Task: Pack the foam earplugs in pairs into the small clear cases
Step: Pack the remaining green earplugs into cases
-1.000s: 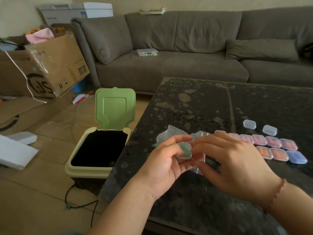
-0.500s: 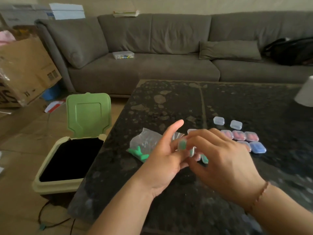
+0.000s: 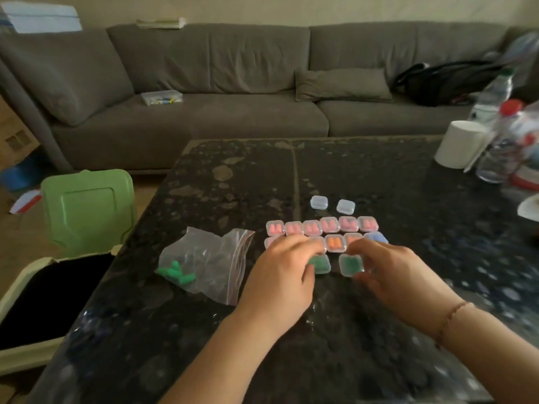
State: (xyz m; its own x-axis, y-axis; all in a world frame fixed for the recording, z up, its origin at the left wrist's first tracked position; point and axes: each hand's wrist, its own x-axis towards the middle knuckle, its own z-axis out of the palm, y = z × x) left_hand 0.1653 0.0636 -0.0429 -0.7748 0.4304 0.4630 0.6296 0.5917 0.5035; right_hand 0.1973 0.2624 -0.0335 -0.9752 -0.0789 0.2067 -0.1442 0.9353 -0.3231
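- The dark stone table [image 3: 364, 176] carries everything.
- My left hand [image 3: 280, 275], fingers curled, holds one green-filled case [image 3: 320, 263] just below the packed rows.
- My right hand [image 3: 399, 275] pinches a second green-filled case [image 3: 351, 264] beside it.
- Left of the rows, the plastic bag [image 3: 213, 260] holds loose green earplugs [image 3: 176, 274].
- Beyond the rows sit two empty cases [image 3: 332, 205].

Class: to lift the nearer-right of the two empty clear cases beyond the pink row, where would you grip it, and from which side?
Probably pinch the empty case across its two opposite side walls, coming straight from above: it lies flat and low, apart from its neighbour.
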